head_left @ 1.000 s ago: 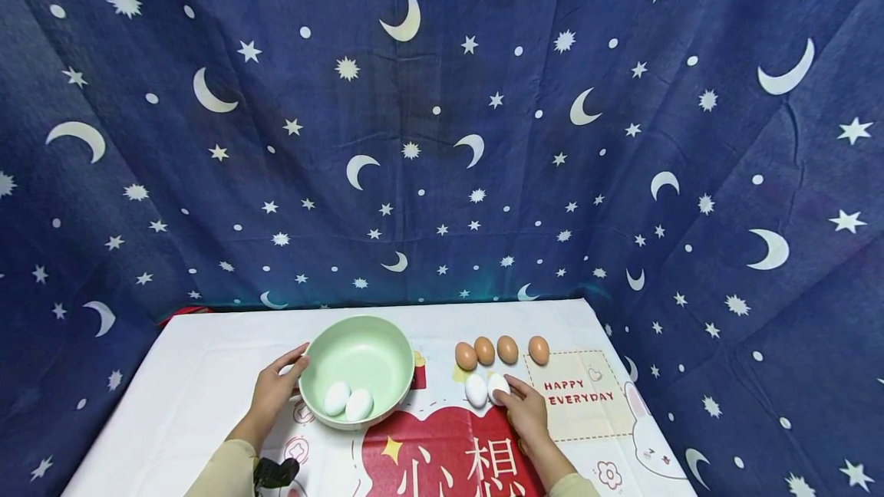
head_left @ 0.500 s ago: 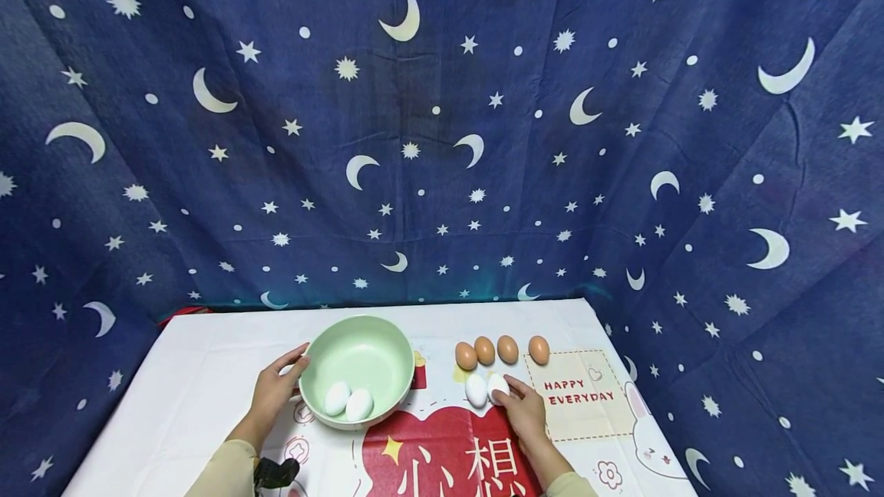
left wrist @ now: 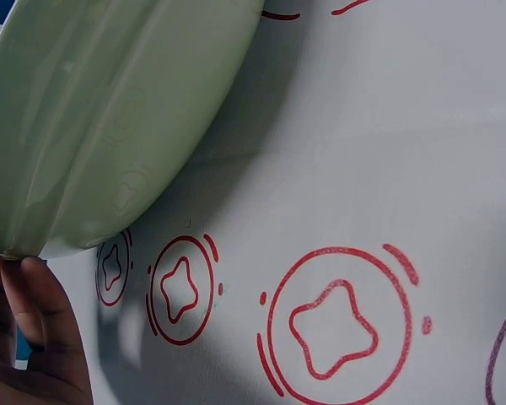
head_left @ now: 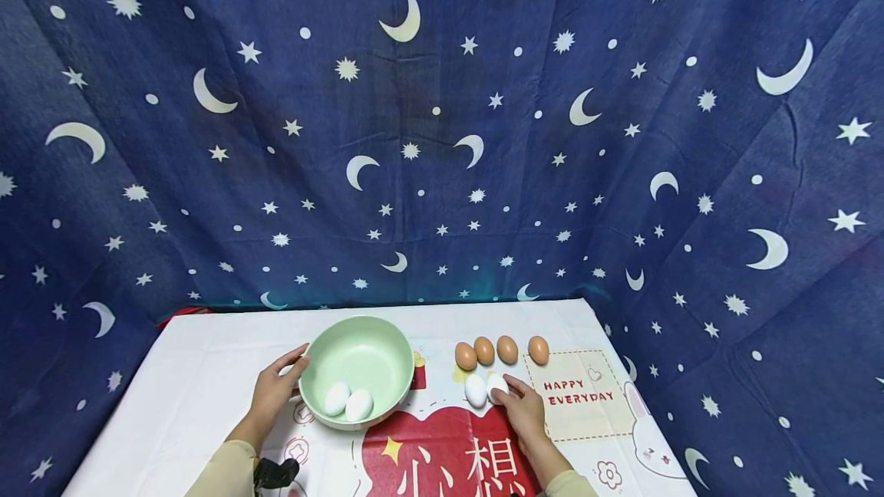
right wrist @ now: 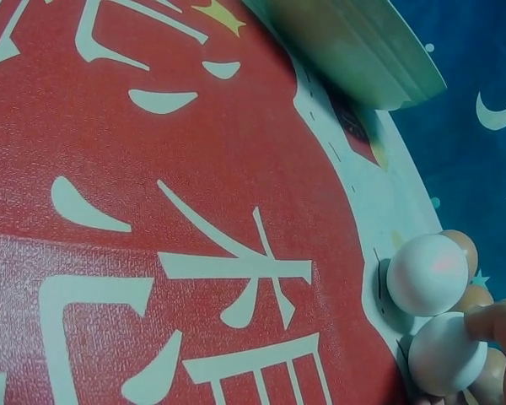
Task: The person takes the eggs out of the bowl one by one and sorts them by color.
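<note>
A pale green bowl [head_left: 359, 355] stands on the table with two white eggs [head_left: 347, 401] inside. My left hand [head_left: 276, 387] holds its left rim; in the left wrist view fingers [left wrist: 25, 304] touch the bowl's underside [left wrist: 93, 126]. To the right lie two more white eggs. My right hand [head_left: 519, 403] pinches the right one [head_left: 496, 386], seen in the right wrist view as the nearer egg [right wrist: 445, 353] under a fingertip [right wrist: 497, 321]. The other white egg [head_left: 475, 390] [right wrist: 426, 274] lies free beside it. Several brown eggs [head_left: 483, 350] sit in a row behind.
The table wears a white cloth [head_left: 207, 374] with a big red heart print [head_left: 449, 459] and a "HAPPY EVERYDAY" panel [head_left: 580, 393]. A dark blue star-and-moon curtain [head_left: 442, 136] hangs close behind and to both sides.
Almost nothing has moved; my right hand's fingers have settled slightly on the right white egg, and my left hand stays at the bowl's rim.
</note>
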